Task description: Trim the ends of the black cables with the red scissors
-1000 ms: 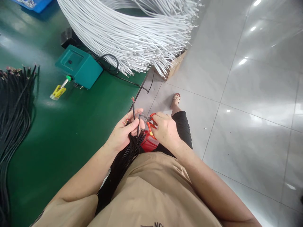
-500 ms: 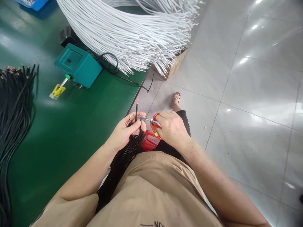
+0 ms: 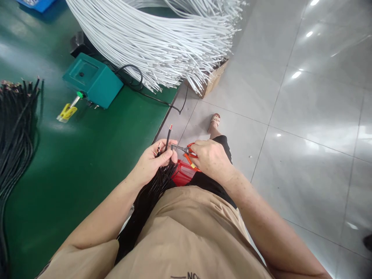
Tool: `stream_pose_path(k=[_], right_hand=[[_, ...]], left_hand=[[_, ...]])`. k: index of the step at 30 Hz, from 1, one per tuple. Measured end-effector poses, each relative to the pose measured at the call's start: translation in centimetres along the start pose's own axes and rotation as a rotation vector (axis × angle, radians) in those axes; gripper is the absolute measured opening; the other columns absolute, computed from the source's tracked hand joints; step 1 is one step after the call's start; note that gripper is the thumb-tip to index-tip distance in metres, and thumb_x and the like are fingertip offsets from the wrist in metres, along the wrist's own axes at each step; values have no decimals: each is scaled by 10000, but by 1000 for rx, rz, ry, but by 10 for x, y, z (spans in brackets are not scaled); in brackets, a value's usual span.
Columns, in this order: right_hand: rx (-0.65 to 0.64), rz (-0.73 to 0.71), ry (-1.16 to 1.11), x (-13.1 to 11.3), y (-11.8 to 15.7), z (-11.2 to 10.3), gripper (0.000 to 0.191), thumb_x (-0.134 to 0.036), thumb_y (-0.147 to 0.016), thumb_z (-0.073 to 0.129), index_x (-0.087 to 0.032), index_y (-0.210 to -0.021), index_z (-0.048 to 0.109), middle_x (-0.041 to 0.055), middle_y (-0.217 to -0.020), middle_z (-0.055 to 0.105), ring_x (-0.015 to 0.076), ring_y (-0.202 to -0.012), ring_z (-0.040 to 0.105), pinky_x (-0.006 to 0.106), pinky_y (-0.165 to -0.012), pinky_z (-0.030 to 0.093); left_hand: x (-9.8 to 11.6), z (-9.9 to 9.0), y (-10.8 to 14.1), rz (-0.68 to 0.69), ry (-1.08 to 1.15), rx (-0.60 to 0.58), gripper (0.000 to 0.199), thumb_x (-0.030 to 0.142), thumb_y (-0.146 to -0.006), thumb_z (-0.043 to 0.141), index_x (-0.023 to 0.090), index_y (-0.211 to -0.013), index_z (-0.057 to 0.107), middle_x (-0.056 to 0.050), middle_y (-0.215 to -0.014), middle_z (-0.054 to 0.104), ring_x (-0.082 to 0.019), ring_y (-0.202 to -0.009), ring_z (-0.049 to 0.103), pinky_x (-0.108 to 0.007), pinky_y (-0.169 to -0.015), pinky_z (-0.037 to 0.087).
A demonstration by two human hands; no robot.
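Black cables are pinched in my left hand, one end standing up with a red and pale core at its tip. More of the black bundle hangs below the hand across my lap. My right hand is closed around small pliers with red-orange handles. Their thin metal jaws reach left to a short cable end beside my left thumb. Whether the jaws are biting the cable I cannot tell. Below the pliers lies a red plastic container at my lap.
On the green table stand a teal box device with a yellow-tipped arm and a large bundle of white cables overhanging the edge. More black cables lie at left. A cardboard box stands on the tiled floor.
The pliers' jaws look closer together and have turned slightly by the cable end. Both hands stay nearly in place; the whole view has shifted a little.
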State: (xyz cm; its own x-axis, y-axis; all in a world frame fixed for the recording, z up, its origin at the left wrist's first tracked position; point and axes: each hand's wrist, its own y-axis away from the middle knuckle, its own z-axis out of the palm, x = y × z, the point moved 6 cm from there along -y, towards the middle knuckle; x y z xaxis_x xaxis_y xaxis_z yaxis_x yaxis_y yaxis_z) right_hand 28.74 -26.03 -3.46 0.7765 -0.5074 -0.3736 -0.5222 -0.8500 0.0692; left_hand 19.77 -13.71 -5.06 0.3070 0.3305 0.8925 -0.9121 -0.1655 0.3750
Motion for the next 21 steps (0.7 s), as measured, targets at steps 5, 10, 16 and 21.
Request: stream_pose_path(k=[5, 10, 16, 21], right_hand=[[44, 41, -48, 3, 2, 1, 227, -292, -851, 565, -177, -661, 617, 15, -627, 564, 127, -569, 457, 284, -557, 252], [205, 82, -249, 1, 1, -4, 292, -390, -828, 599, -175, -634, 566, -13, -616, 491, 106, -567, 388, 258, -614, 306], [190, 163, -498, -6, -2, -5, 262, -240, -822, 551, -184, -582, 462, -37, -601, 434, 86, -535, 345, 230, -538, 272], [165, 106, -449, -10, -2, -5, 227, -191, -791, 550, -185, -580, 464, -34, -600, 435, 93, -553, 359, 236, -544, 262]], left_hand=[[0, 0, 0, -5, 18, 21, 324, 306, -840, 620, 178, -1135, 577, -3, -686, 599, -67, -521, 343, -204, -478, 246], [2, 0, -1, 9, 113, 18, 315, 257, -852, 611, 176, -1150, 554, -19, -711, 620, -54, -503, 320, -193, -474, 252], [5, 3, -1, -10, 197, -24, 285, 245, -840, 625, 197, -1113, 555, -18, -713, 624, -42, -475, 330, -176, -451, 247], [5, 4, 0, -12, 217, -32, 393, 246, -834, 634, 198, -1216, 558, -21, -697, 622, -39, -473, 322, -178, -448, 246]])
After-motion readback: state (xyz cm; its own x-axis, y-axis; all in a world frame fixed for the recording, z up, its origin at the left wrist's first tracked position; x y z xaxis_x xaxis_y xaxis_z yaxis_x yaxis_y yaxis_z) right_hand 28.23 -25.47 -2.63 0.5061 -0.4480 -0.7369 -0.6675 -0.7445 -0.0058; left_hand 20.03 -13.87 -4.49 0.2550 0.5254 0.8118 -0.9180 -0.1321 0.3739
